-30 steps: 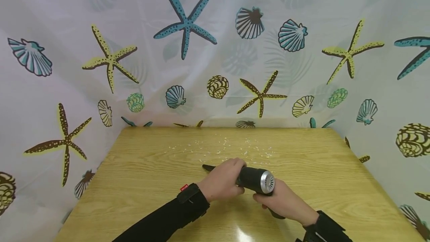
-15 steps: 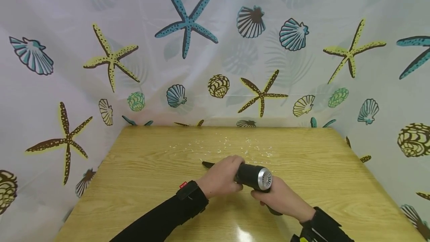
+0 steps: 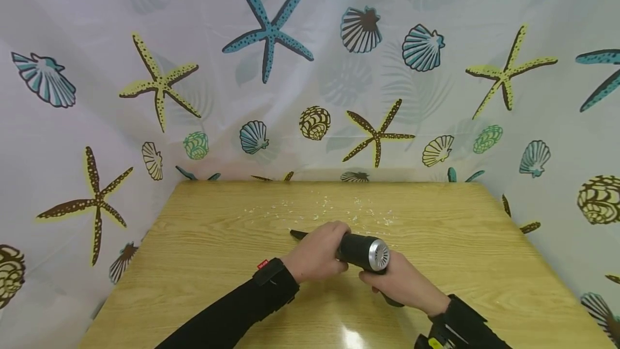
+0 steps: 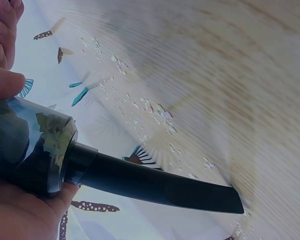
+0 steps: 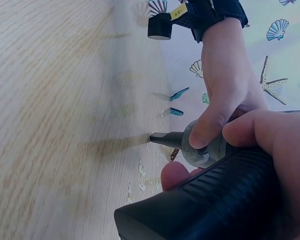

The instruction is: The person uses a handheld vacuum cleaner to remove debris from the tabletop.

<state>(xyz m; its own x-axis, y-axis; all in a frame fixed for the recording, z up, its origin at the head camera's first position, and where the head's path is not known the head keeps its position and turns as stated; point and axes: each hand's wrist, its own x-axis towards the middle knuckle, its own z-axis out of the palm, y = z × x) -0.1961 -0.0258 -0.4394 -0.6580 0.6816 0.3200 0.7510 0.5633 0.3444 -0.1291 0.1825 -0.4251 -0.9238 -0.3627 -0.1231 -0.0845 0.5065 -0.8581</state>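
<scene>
A black handheld vacuum cleaner (image 3: 356,251) with a silver vented end is held low over the wooden table by both hands. My left hand (image 3: 316,252) grips its front part, around the clear dust cup (image 4: 52,132), where pale bits show inside. From there a long flat black nozzle (image 4: 160,187) points to the left, its tip close to the tabletop. My right hand (image 3: 410,283) holds the ribbed handle (image 5: 225,195), fingers curled round it. Small white scraps (image 3: 358,211) lie scattered on the table beyond the nozzle.
A wood-grain table (image 3: 194,263) fills the lower view. White cloth (image 3: 208,90) printed with starfish and shells hangs behind it and along both sides.
Both hands and the vacuum cleaner have shifted slightly to the left and a little farther from the person. The hold stays the same.
</scene>
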